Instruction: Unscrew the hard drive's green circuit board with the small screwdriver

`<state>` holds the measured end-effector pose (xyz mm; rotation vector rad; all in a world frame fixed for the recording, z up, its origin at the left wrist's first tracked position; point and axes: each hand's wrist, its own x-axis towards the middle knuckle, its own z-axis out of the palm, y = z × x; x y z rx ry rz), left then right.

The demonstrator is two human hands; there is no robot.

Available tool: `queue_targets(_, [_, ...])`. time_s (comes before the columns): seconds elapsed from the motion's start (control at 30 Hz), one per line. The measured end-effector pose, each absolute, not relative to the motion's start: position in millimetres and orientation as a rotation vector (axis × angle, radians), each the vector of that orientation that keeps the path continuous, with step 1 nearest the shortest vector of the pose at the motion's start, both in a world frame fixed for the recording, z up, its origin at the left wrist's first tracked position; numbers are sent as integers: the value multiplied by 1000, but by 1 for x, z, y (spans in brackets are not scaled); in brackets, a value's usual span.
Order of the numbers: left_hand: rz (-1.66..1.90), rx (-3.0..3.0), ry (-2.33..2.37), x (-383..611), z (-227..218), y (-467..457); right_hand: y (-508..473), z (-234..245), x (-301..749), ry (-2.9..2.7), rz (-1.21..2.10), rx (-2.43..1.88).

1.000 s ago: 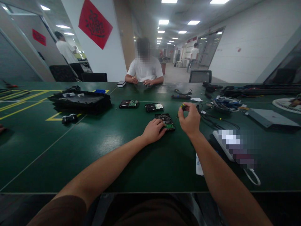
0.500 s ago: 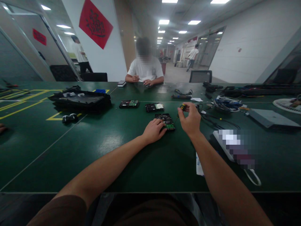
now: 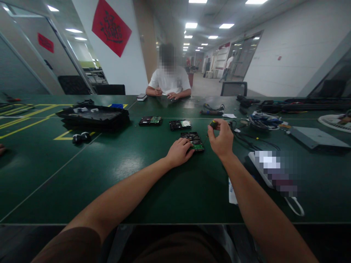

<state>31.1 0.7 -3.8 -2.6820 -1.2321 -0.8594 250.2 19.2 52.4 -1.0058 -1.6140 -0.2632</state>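
A hard drive [image 3: 192, 139] with a green circuit board at its near end lies on the green table [image 3: 164, 193]. My left hand [image 3: 179, 151] grips its near left side, fingers bent over the edge. To the right of the drive, my right hand [image 3: 222, 137] pinches the dark green and yellow handle of a screwdriver [image 3: 213, 124] between thumb and fingers. Its thin shaft slants down toward the drive's right edge; whether the tip touches is too small to tell. Two more hard drives lie beyond, one with a silvery board [image 3: 180, 125], another farther left [image 3: 150, 121].
Black trays [image 3: 93, 118] are stacked at the left. On the right lie a bundle of cables [image 3: 264, 120], a flat grey box [image 3: 319, 137] and a white device [image 3: 260, 170], partly blurred. A co-worker [image 3: 168, 80] sits across the table.
The screwdriver handle has turned in my right hand, showing less yellow. My left hand and the drive stay put. In the background, one walking person has left view and another has moved.
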Motion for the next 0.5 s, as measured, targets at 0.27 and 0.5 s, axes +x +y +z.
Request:
queue_targets(0.27, [-864,-2677,-1242,32,-5,1,7,74,239,-1768,-319,-1136])
queue_targets(0.5, [-873,-2681,-1245,31,-6,2,-8,112,218,-2009,-369,-1409])
